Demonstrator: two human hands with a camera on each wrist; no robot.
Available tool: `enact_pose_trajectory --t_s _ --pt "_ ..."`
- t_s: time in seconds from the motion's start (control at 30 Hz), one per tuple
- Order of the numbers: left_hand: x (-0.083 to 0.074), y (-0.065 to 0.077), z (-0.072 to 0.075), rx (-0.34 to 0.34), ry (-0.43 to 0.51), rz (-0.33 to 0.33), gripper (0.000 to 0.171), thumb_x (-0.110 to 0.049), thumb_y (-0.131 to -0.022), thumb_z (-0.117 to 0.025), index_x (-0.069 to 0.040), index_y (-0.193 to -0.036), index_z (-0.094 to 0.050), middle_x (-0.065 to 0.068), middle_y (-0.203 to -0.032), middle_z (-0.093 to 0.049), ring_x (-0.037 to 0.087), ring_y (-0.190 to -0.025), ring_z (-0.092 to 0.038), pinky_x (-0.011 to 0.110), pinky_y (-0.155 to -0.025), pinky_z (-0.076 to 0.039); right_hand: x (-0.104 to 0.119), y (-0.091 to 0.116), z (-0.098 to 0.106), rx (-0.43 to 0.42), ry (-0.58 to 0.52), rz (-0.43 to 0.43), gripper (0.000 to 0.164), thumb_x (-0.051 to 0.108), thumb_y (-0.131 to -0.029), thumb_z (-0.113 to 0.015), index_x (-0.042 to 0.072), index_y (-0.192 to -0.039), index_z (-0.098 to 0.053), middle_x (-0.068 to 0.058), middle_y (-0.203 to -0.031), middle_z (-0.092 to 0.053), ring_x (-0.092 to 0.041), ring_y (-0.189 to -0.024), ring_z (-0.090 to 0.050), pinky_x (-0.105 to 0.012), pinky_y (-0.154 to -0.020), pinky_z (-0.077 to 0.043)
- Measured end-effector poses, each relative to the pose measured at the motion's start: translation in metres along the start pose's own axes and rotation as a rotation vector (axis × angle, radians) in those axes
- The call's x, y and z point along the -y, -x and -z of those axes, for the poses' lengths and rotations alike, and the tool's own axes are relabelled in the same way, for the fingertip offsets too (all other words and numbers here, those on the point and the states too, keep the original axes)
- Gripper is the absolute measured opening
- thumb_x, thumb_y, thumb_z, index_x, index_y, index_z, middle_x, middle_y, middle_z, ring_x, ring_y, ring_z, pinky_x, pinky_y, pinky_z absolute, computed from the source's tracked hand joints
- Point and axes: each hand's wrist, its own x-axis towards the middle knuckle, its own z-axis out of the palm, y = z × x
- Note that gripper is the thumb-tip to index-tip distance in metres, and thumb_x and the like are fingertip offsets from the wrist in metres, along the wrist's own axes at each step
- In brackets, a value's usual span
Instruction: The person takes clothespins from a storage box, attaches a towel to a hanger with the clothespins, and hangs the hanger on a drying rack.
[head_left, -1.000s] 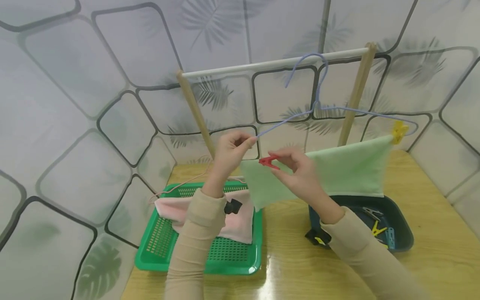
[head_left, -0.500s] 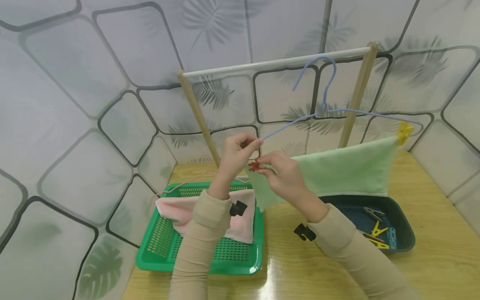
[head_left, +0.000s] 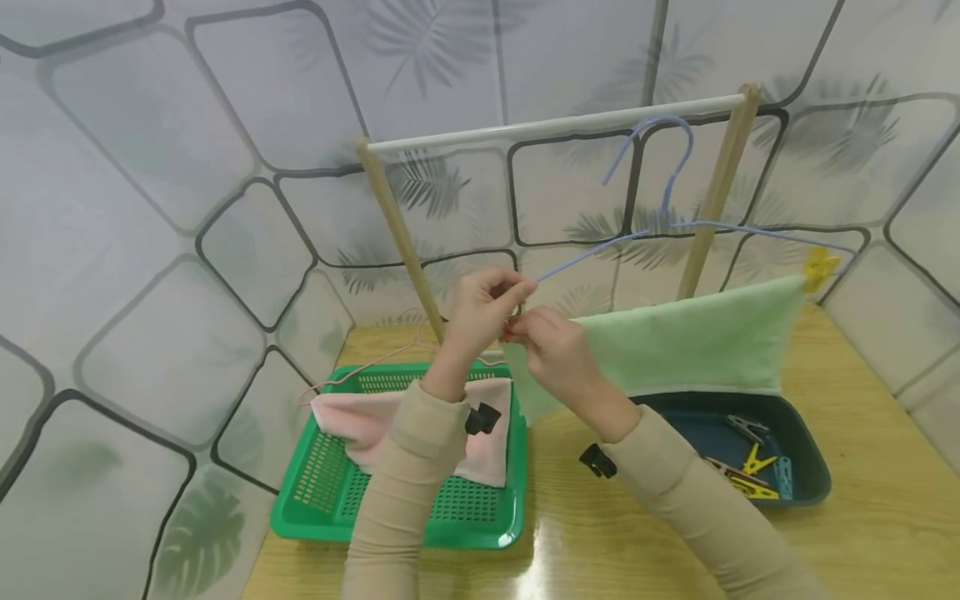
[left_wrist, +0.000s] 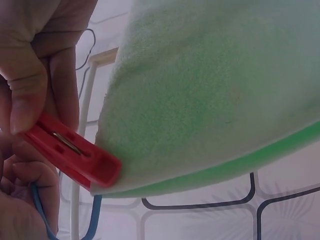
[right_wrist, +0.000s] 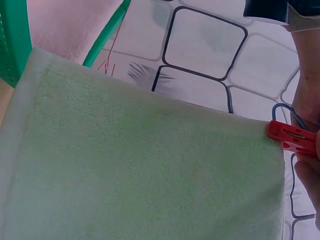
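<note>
In the head view my left hand (head_left: 480,312) pinches the left end of a blue wire hanger (head_left: 592,250). Just below it, my right hand (head_left: 562,350) holds a red clothespin (left_wrist: 75,150) between thumb and fingers. The clothespin's nose lies over the corner of a light green towel (head_left: 690,346), close to the loop at the hanger's end, as both wrist views show. A yellow clothespin (head_left: 821,268) joins the towel's other top corner to the hanger's right end. The fingers largely hide the red clothespin in the head view.
A green basket (head_left: 288,492) with a pink towel (head_left: 486,450) and a pink hanger (head_left: 375,364) stands at left. At right, a dark tray (head_left: 817,467) holds several clothespins (head_left: 757,458). Behind rises a rack with a white bar (head_left: 555,127) and wooden posts (head_left: 397,229).
My right hand has carried the red clothespin left and onto the towel's corner, under the left hand. The hanger and towel have shifted slightly right and a little down.
</note>
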Motion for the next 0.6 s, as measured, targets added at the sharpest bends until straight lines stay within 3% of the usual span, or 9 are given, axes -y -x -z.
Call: enact_pose_trajectory --t_s 0.13,0.3,0.6 --pt "-0.007 0.002 -0.001 0.015 0.007 0.009 0.015 -0.011 -0.074 -0.055 0.003 -0.069 -0.058 0.011 -0.052 -0.049 0.016 -0.038 -0.039 0.025 -0.033 -0.034 0.0 0.002 -0.002 0.009 -0.01 -0.012 0.009 -0.003 -0.068 -0.056 0.004 -0.064 -0.053 -0.003 -0.064 -0.052 -0.012 -0.06 -0.049 -0.019 -0.051 -0.04" --pt "0.003 0.001 -0.005 0.03 -0.011 0.043 0.018 -0.021 -0.073 -0.056 -0.003 -0.071 -0.06 0.003 -0.052 -0.051 0.013 -0.038 -0.04 0.025 -0.033 -0.035 0.0 0.003 -0.003 0.016 0.001 -0.03 0.008 0.002 -0.071 -0.055 0.003 -0.064 -0.052 -0.003 -0.063 -0.05 -0.013 -0.058 -0.049 -0.02 -0.049 -0.04" --pt "0.01 0.001 -0.008 0.018 -0.004 0.002 0.017 -0.02 -0.072 -0.057 -0.003 -0.068 -0.06 0.003 -0.053 -0.053 0.011 -0.042 -0.046 0.025 -0.036 -0.038 -0.003 0.006 -0.005 0.039 0.064 -0.024 0.007 -0.003 -0.068 -0.053 0.003 -0.064 -0.051 -0.004 -0.064 -0.05 -0.013 -0.056 -0.048 -0.02 -0.046 -0.039"
